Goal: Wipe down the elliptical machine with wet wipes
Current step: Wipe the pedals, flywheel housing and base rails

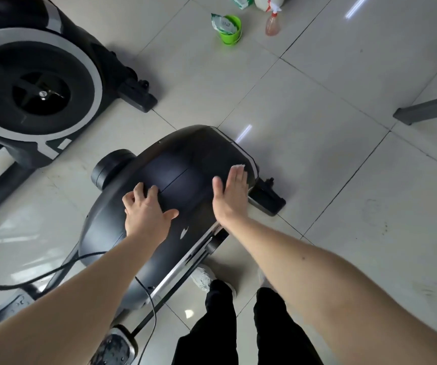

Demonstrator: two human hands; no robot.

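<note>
Clerk: Location of the unit under cleaning?

Inspector: The elliptical machine [180, 177] stands on the tiled floor [343, 180]. Its black rounded housing is directly below the camera, centre of view. A second machine [41, 88] stands at upper left, apart from it.

Clerk: Hands?

Inspector: The left hand [146, 209] lies palm down on the near top of the housing, fingers spread and slightly bent, thumb out. It holds nothing. The right hand [232, 196] is flat on the housing's right flank, fingers straight and together, pressing a white wet wipe [239, 167] against the surface. Only the wipe's far edge shows past the fingertips.

Clerk: Supplies?

Inspector: A green bucket [230, 32] sits on the floor at top centre, well apart from the unit, with a pack of wipes [222, 23] standing in it. A spray bottle [273, 23] stands just beside it to the right. A black cable [54, 272] runs across the lower left toward the housing's near end
</note>
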